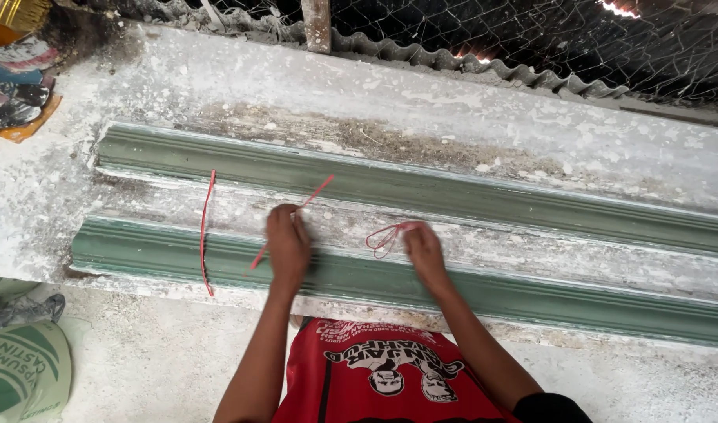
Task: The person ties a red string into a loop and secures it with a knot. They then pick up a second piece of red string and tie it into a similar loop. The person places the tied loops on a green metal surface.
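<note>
Left hand (287,244) pinches a straight red string (292,222), right hand (423,249) pinches a looped red string (382,236); I keep both across the green mould (484,291) so they lie crosswise.

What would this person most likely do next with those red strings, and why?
Probably lay the looped red string in the right hand straight across the green moulds. One red string already lies across both moulds at the left, and the left hand holds a second string slanting across them; the loop is still bunched.
</note>
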